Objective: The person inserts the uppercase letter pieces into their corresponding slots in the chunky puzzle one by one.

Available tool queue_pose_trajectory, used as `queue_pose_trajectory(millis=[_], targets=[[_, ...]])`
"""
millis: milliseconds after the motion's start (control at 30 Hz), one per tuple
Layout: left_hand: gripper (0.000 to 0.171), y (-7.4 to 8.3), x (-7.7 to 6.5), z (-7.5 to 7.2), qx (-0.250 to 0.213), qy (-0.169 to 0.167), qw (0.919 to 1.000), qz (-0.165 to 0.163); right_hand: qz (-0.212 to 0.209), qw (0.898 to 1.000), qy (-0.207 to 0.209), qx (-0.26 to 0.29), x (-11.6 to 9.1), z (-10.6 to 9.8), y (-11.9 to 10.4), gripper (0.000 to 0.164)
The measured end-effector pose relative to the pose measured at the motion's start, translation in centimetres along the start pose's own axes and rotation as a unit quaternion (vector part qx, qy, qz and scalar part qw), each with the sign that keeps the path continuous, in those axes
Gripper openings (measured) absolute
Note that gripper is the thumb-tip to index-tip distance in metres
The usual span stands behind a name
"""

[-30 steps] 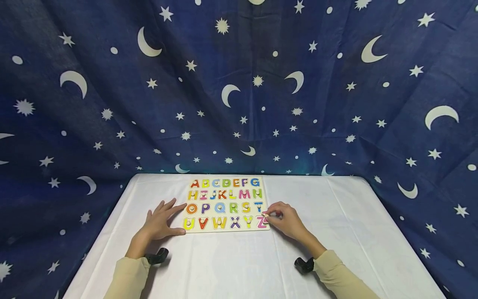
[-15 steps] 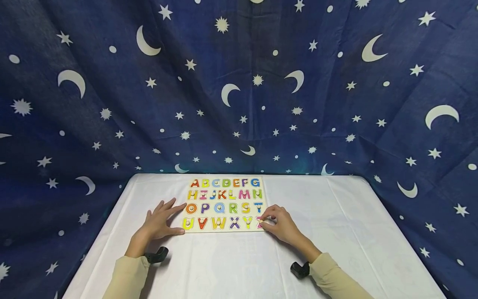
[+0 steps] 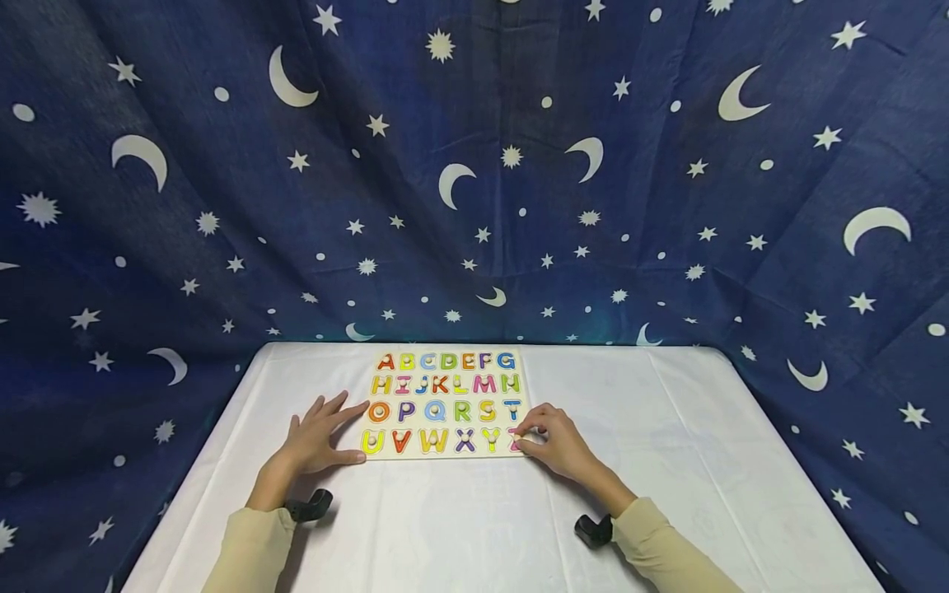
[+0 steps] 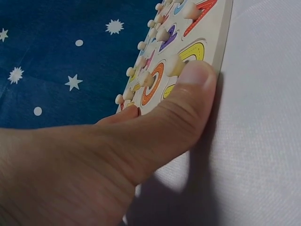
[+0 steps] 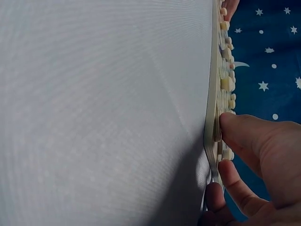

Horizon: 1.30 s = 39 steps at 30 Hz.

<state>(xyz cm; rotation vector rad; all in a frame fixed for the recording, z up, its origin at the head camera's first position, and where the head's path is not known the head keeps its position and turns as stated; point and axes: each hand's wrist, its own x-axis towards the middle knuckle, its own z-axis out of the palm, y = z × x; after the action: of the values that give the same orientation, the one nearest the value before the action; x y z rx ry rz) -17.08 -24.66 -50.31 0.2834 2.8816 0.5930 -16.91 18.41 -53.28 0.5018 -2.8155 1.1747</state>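
A wooden alphabet puzzle board (image 3: 445,456), with colourful letters and round knobs in rows, lies on the table in the head view. My right hand (image 3: 561,449) pinches the pink letter Z piece (image 3: 512,450) at the board's near right corner, its fingers covering most of that letter. In the right wrist view, the edge of the letter piece (image 5: 217,128) sits tilted over its place, beside my thumb and fingers. My left hand (image 3: 311,441) spreads along the left edge, index fingertip near the O. Its thumb (image 4: 181,106) rests on the near left corner beside the yellow U (image 4: 193,51).
A white cloth covers the table (image 3: 445,527). Behind it hangs a dark blue curtain (image 3: 474,107) with moons and stars. Each wrist wears a black camera mount, the left one (image 3: 311,506) and the right one (image 3: 593,531) both close over the cloth.
My right hand has moved slightly left and nearer with the Z piece, from beyond the board's right edge onto the Z spot, then stays there. The left hand keeps its place.
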Motion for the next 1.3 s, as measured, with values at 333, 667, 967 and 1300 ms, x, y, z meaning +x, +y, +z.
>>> queue_pose_trajectory(millis=[333,667,967,1300], targets=[[0.100,0.0,-0.2,0.1,0.001,0.005,1.0000,0.001,0.023,1.000,0.004,0.005,0.1,0.1,-0.4,0.013],[0.099,-0.5,0.1,0.5,0.001,0.008,0.9999,0.010,0.014,1.000,-0.002,-0.001,0.1,0.2,-0.1,0.014],[0.100,-0.8,0.4,0.7,-0.004,0.008,0.9999,0.009,0.004,1.000,-0.004,-0.005,0.0,0.2,0.2,0.014],[0.099,-1.0,0.1,0.6,-0.017,0.039,0.9982,0.044,-0.019,0.999,-0.036,0.009,0.1,-0.6,0.6,0.041]])
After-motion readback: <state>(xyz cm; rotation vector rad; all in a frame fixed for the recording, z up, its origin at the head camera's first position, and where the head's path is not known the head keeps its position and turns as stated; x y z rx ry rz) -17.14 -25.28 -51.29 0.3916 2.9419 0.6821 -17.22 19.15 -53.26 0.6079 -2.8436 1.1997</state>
